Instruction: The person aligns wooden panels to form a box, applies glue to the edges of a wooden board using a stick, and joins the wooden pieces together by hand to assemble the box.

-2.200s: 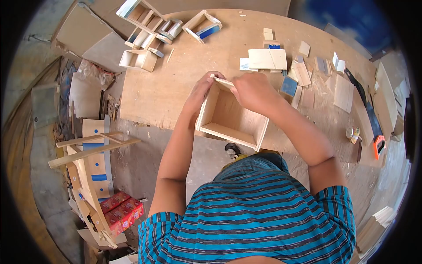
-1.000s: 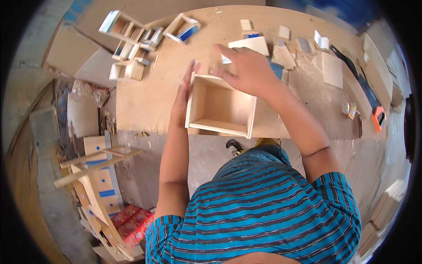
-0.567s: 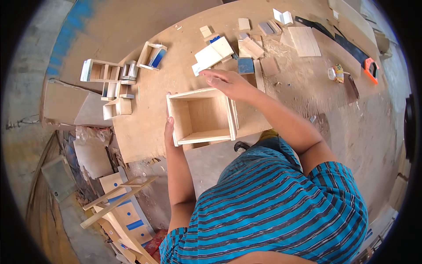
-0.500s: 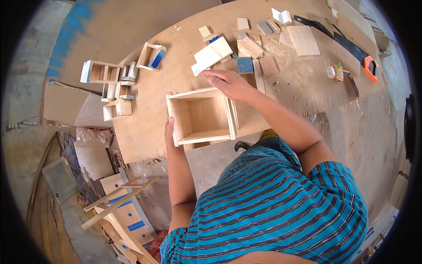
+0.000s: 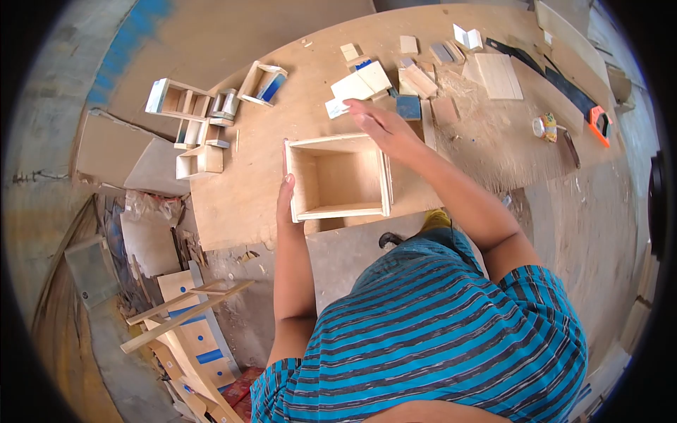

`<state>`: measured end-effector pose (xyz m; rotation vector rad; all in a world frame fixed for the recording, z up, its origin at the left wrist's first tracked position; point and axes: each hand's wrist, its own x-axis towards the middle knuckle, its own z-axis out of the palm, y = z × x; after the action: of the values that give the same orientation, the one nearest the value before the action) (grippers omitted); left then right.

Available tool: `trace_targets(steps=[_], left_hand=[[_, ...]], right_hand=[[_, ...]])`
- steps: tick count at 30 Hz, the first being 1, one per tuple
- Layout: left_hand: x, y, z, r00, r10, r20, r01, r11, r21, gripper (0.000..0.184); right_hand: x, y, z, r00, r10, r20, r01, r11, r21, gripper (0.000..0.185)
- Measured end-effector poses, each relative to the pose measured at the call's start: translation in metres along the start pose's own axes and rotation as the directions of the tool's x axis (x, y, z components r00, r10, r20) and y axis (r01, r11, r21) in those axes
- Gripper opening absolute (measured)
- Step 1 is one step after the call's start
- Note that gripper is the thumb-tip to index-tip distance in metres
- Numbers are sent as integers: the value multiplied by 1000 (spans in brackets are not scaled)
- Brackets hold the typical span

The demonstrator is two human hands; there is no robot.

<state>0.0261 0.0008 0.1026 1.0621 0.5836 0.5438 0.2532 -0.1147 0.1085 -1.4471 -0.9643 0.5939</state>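
An open-fronted box of pale wood (image 5: pixel 340 210) stands at the bench's near edge, its hollow side facing me. My left hand (image 5: pixel 285 194) grips its left wall, thumb along the outer edge and fingers mostly hidden behind. Over the box's far right corner is my right hand (image 5: pixel 384 130), fingers stretched out to the left and thumb apart. Nothing shows in that hand; whether its palm touches the box I cannot tell. Just beyond its fingertips lies a pale wooden block (image 5: pixel 361 83) with a white-ended piece beside it.
Several small wooden boxes (image 5: pixel 201 161) are grouped at the bench's left. Offcuts (image 5: pixel 419 81), a blue block (image 5: pixel 408 108) and sawdust lie beyond my right hand. A handsaw (image 5: pixel 598 125) with an orange handle and a small can (image 5: pixel 544 127) are at the right. A wooden frame (image 5: pixel 187 317) leans lower left.
The camera view has shifted, so the bench and box appear farther right and higher. My left hand keeps its hold on the box; my right thumb now shows more apart from the fingers.
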Motion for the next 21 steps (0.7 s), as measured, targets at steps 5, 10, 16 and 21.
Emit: trace_targets(steps=[5,10,16,21], left_hand=[[3,0,-20,967,212,140,-221,974,48,93],[-26,-12,-85,947,280,-155,-196,890,412,75],[-92,-15,-109,855,344,-389,-131,867,481,47],[-133,-15,-109,748,448,-489,-103,807,581,41]], right_hand=[[-8,5,-54,968,19,-251,-18,1000,5,43],[-53,72,-131,947,-183,-266,-117,573,-811,44],[-57,59,-148,898,-177,-402,-208,635,-744,43],[26,19,-109,976,-196,91,205,703,-681,49]])
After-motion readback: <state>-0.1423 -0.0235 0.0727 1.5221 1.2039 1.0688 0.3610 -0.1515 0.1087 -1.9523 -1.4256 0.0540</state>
